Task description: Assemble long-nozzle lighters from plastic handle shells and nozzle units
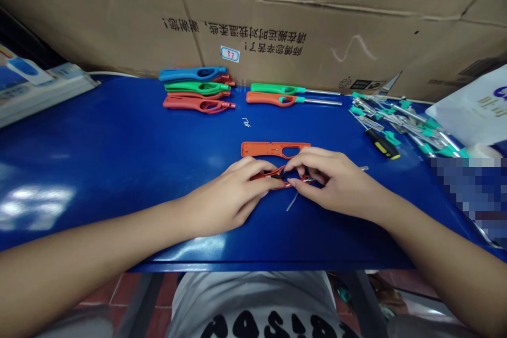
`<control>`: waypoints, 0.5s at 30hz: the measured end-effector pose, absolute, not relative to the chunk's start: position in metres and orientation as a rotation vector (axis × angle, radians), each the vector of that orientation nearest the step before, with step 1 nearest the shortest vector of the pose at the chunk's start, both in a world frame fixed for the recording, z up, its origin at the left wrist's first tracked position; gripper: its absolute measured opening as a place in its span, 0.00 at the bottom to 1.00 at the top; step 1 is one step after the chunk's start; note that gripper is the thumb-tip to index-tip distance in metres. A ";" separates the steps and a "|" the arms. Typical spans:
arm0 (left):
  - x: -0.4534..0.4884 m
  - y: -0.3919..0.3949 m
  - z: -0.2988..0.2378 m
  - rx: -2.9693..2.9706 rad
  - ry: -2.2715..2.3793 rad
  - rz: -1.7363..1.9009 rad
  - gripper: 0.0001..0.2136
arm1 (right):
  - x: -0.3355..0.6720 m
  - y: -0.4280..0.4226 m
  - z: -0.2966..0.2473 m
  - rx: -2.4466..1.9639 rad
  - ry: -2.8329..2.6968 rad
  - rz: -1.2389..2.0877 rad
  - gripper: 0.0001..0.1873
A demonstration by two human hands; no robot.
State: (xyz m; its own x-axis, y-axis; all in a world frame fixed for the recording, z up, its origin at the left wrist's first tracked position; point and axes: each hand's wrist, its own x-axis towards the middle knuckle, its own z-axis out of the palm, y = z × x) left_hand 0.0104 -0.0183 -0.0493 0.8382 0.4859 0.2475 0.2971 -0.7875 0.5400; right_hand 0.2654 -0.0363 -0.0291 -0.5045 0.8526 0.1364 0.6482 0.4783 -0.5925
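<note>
My left hand [233,195] and my right hand [330,179] meet at the middle of the blue table [119,158]. Both pinch an orange lighter half-shell [277,174] that lies under the fingertips. A thin metal tube [362,168] sticks out to the right from under my right hand. A second orange half-shell [273,148] lies flat just beyond the hands. A small clear strip [292,202] rests on the table below my right hand.
Blue, green and red lighter shells [198,88] are stacked at the back left. A green lighter [293,88] and an orange lighter [291,99] lie behind centre. Several metal tubes with teal tips [407,121] and a yellow-black screwdriver [382,143] sit right. Cardboard boxes [277,21] wall the back.
</note>
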 end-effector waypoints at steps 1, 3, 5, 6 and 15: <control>0.010 -0.017 -0.049 2.512 0.564 0.550 0.16 | 0.265 -0.036 -0.030 -1.233 -2.320 0.642 0.09; 0.009 -0.016 -0.049 2.519 0.566 0.605 0.14 | 0.265 -0.036 -0.032 -1.215 -2.331 0.611 0.08; 0.008 -0.014 -0.048 2.589 0.610 0.622 0.14 | 0.266 -0.034 -0.034 -1.216 -2.348 0.591 0.08; 0.007 -0.014 -0.048 2.639 0.637 0.618 0.14 | 0.266 -0.033 -0.035 -1.225 -2.348 0.587 0.08; 0.007 -0.020 -0.046 3.007 0.688 0.503 0.15 | 0.269 -0.030 -0.031 -1.301 -2.256 0.749 0.04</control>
State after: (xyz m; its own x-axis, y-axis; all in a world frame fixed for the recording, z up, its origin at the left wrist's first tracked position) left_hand 0.0065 -0.0204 -0.0460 0.8513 0.4263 0.3058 0.4212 -0.9029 0.0861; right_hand 0.2689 -0.0298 -0.0308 -0.4680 0.8786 0.0952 0.6471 0.4141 -0.6401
